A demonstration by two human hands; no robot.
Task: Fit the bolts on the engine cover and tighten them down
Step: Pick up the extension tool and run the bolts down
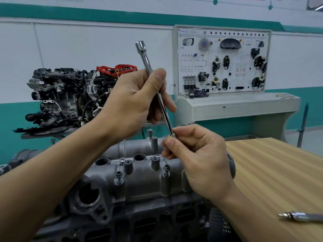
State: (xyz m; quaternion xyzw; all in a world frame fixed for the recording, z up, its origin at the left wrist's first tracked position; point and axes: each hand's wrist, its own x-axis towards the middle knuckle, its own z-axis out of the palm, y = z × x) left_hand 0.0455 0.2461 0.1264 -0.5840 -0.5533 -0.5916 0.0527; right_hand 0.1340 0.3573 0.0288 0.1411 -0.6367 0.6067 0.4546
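Fingers (pixel 170 104) of the left hand (pixel 132 102) are curled round the middle of a long chrome extension bar (pixel 146 61), thumb pressed along its shaft, holding it slanted with its socket end up in the air. Below, the right hand (pixel 197 159) pinches the bar's lower tip between thumb and forefinger, the other fingers loosely folded; I cannot tell whether a small bit or adapter sits in that pinch.

Under both hands lies the engine cover (pixel 143 187), grey cast metal, seated on the head. Several bolts (pixel 118 175) stand in their holes with heads raised off the bosses, one more near the right wrist (pixel 166 169). So fitting looks largely done and tightening looks not yet begun; to my eye the tool is being put together for it.

On the wooden table (pixel 271 172) to the right rests another chrome tool (pixel 297 216), only partly in view. Behind stand a complete engine (pixel 66 95) and a wiring display board (pixel 223 62).
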